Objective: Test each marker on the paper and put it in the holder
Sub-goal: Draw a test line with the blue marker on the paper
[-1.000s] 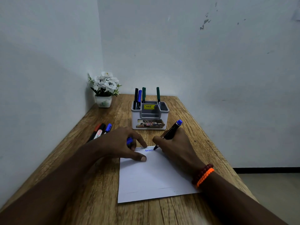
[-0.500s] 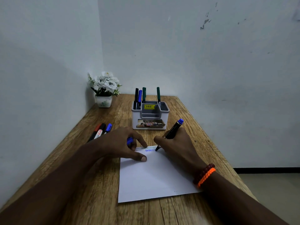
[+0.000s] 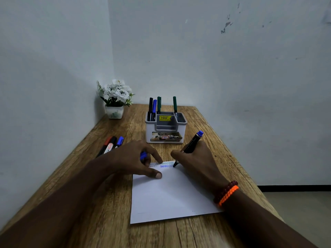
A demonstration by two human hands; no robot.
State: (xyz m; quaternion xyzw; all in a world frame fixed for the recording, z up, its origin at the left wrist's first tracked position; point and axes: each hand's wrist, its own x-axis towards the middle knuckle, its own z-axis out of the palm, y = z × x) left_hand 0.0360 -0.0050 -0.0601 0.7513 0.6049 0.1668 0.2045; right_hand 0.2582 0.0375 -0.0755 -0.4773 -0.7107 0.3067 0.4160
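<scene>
right hand [image 3: 197, 163]: closed round the blue marker [image 3: 189, 146], tip on paper [image 3: 172, 194].
left hand [image 3: 132, 158]: curled on blue cap [image 3: 143, 155], pinning sheet.
handling: light, rigid, smooth; grip mid-barrel.
holder [image 3: 165, 128]: just beyond.

Black marker [image 3: 191, 143] with blue end — uncapped, tilted, tip on white paper [image 3: 172, 196] beside a blue zigzag. White-grey holder [image 3: 165, 129] behind — four markers upright. Three markers [image 3: 110, 145] lie left.
</scene>
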